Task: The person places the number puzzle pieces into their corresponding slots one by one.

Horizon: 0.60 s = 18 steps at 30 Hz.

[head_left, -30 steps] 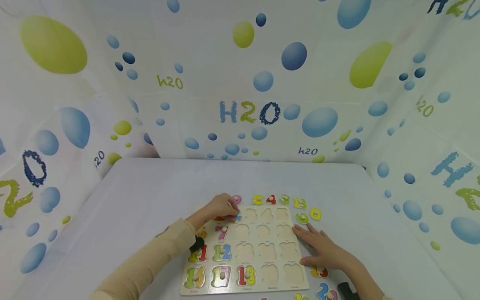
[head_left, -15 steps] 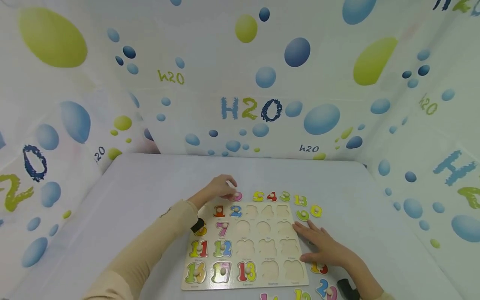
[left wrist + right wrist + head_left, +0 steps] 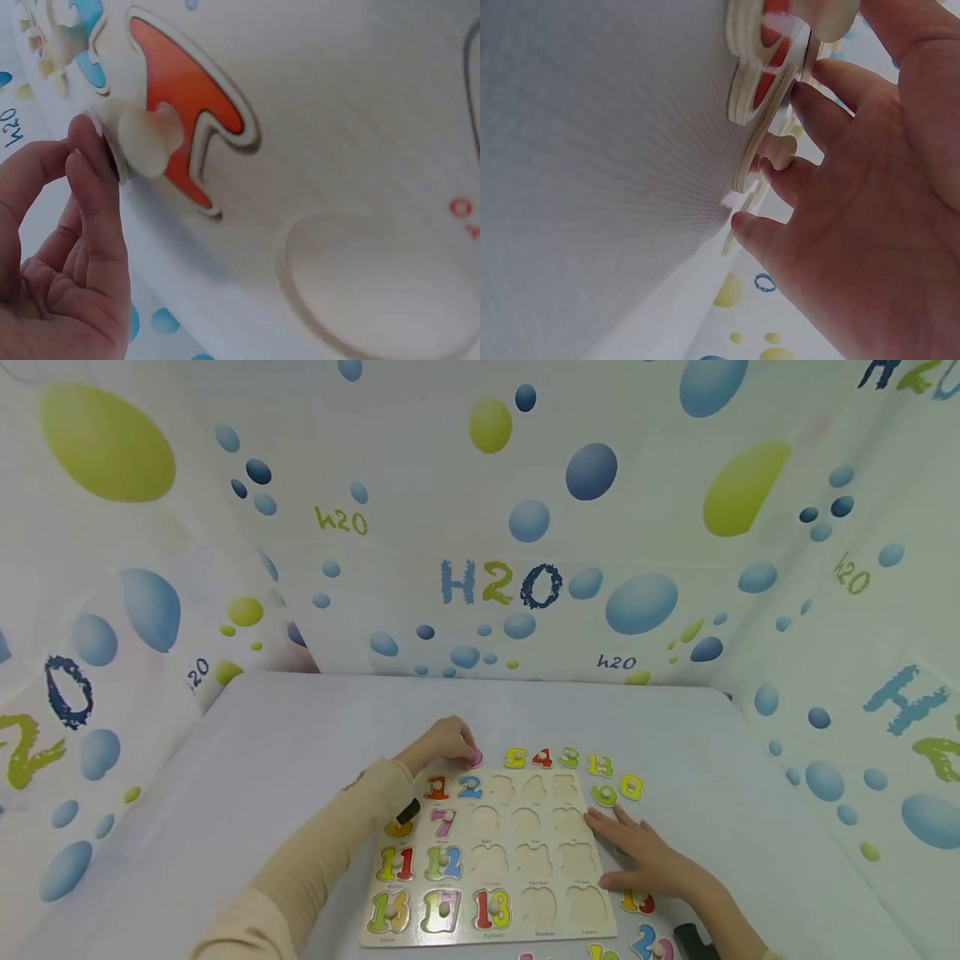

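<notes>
My left hand (image 3: 442, 741) is beyond the far left edge of a wooden number puzzle board (image 3: 465, 928). Its thumb and fingertips pinch a pink puzzle piece (image 3: 477, 760), mostly covered by the fingers; the left wrist view shows a thin piece (image 3: 114, 156) edge-on at the fingertips. Close by sit the orange 1 (image 3: 437, 788) and blue 2 (image 3: 470, 787), each in its recess. My right hand (image 3: 647, 857) lies with fingers spread at the board's right edge, over loose pieces. In the right wrist view its fingertips are beside a knobbed piece (image 3: 761, 142).
Number pieces fill the board's left columns and part of the bottom row. Behind it lie a yellow 5 (image 3: 515, 757), a red 4 (image 3: 542, 758) and a green 3 (image 3: 568, 757). More loose pieces flank the right side, among them a blue and pink 20 (image 3: 651, 943).
My left hand has left the blue 2, which now sits in the board, moved up past the far edge and taken hold of the pink piece. My right hand has stayed in place.
</notes>
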Each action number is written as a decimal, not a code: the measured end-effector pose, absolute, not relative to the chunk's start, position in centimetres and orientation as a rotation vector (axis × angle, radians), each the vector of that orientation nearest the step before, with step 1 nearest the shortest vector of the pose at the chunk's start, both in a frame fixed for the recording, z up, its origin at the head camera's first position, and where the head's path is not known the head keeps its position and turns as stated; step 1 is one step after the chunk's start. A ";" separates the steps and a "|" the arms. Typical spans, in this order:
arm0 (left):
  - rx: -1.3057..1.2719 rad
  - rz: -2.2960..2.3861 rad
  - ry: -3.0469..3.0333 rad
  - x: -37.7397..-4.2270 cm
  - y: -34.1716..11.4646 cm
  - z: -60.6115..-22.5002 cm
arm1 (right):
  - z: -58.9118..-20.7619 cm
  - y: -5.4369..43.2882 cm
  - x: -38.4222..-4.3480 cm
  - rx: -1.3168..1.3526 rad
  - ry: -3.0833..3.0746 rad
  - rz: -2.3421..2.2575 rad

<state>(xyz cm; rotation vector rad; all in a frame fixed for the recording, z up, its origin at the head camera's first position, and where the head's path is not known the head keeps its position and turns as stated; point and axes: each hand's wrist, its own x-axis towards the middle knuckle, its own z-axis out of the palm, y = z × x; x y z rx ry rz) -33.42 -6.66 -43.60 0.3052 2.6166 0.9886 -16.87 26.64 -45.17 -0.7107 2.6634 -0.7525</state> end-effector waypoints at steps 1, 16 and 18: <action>0.311 1.023 2.608 -33.2 -6.9 -43.2 | -45.2 26.6 -16.8 -0.709 2.660 -0.752; 0.164 1.163 2.542 -27.8 -15.7 -40.7 | -45.1 26.7 -16.9 -0.740 2.680 -0.701; 0.145 1.176 2.536 -27.3 -16.1 -41.3 | -45.2 26.7 -17.0 -0.743 2.676 -0.714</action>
